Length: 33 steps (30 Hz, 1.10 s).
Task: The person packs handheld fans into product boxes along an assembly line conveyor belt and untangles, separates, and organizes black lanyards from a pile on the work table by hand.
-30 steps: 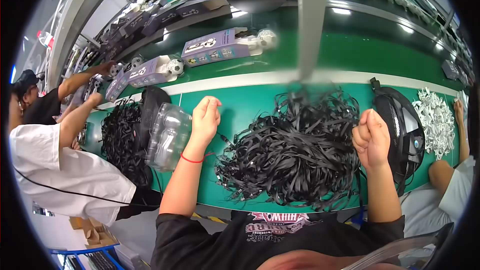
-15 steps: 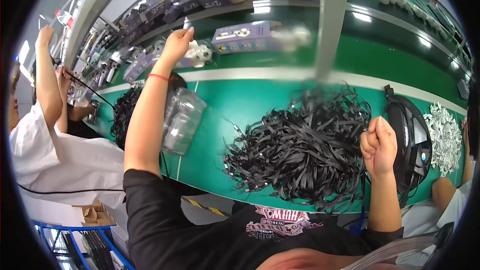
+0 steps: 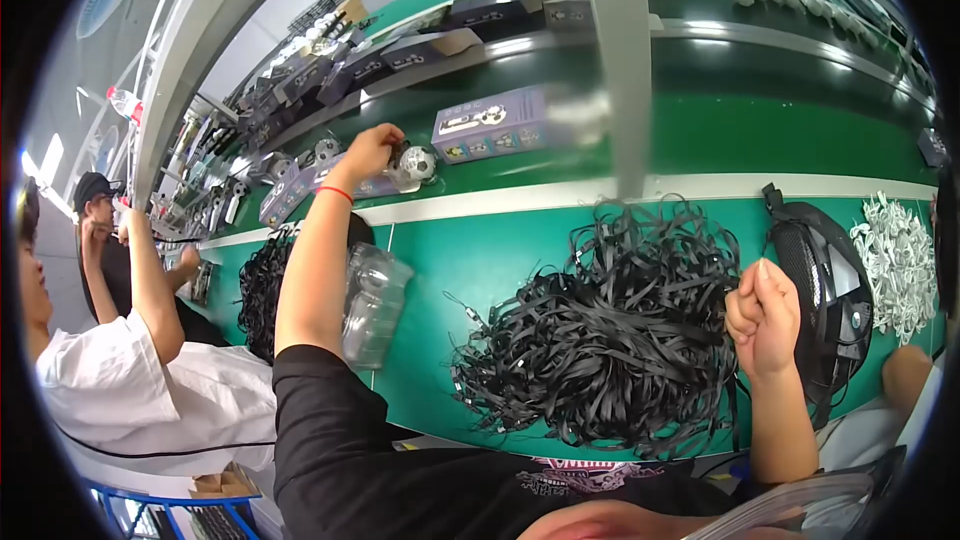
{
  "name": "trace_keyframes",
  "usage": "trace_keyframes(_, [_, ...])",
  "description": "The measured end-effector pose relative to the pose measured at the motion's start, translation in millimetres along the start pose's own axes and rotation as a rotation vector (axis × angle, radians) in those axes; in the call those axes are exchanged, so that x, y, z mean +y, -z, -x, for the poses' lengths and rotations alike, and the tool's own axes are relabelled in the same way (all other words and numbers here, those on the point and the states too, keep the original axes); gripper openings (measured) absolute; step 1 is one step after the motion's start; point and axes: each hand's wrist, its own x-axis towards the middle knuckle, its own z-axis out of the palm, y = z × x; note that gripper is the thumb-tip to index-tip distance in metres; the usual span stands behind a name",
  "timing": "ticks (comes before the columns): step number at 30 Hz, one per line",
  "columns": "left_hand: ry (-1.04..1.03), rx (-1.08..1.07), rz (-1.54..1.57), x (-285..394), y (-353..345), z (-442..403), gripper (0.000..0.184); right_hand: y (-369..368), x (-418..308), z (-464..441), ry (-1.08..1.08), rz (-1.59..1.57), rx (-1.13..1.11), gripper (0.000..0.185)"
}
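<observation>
Over the conveyor, my left hand (image 3: pixel 370 152) has its fingers bent together beside a football-patterned ball (image 3: pixel 416 162) in clear wrapping. What those fingers hold, if anything, I cannot make out. My right hand (image 3: pixel 765 318) is closed in a fist at the right edge of a big tangled pile of black lanyards (image 3: pixel 600 340). Black straps hang close to that fist, but its contents are hidden. A purple printed box (image 3: pixel 490 125) lies on the belt to the right of the ball.
Clear plastic packaging (image 3: pixel 375 310) lies on the green table (image 3: pixel 430 290) left of the lanyards. A black backpack (image 3: pixel 820 290) and white straps (image 3: pixel 893 265) lie to the right. A grey post (image 3: pixel 625 90) rises ahead. A person in white (image 3: pixel 150 380) sits at left.
My left hand has come down from above the belt to beside the ball, its fingers now bent downward. The right fist looks unchanged. The whole view has shifted somewhat.
</observation>
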Motion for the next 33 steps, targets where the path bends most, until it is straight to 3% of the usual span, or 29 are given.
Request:
trace_keyframes(2, [-0.070,-0.002,-0.344,22.1,3.3,4.7,0.020,0.8,1.0,-1.5,0.001,-0.006,0.006,0.033])
trace_keyframes(6, [-0.217,0.039,-0.591,20.2,-9.4,-4.5,0.022,-3.2,1.7,0.9,0.004,0.023,-0.019,0.033])
trace_keyframes(11, [-0.067,-0.051,-0.434,30.7,-29.2,-28.6,0.023,-1.1,2.0,0.7,0.017,0.052,-0.024,0.033])
trace_keyframes(14, [0.064,-0.082,-0.132,43.2,-21.2,-35.6,0.022,-2.3,2.5,1.2,0.015,0.045,-0.004,0.032])
trace_keyframes(18, [-0.098,-0.183,-0.402,51.1,-28.5,-24.9,0.022,-5.5,-0.8,2.7,0.034,0.056,-0.029,0.032])
trace_keyframes(22, [-0.080,-0.150,-0.263,48.8,-35.0,-29.8,0.020,-10.9,-0.9,3.2,0.003,0.066,-0.001,0.032])
trace_keyframes(27, [-0.168,0.001,-0.366,86.7,-18.7,-18.3,0.021,-10.6,-2.8,7.5,0.027,0.071,-0.024,0.032])
trace_keyframes(30, [-0.098,0.068,-0.325,84.9,-27.3,-18.9,0.023,-7.7,-4.2,8.0,0.030,0.054,-0.025,0.032])
trace_keyframes(33, [-0.114,-0.051,-0.368,71.8,-50.8,-20.2,0.026,-6.3,-4.4,8.2,0.026,0.062,-0.034,0.032])
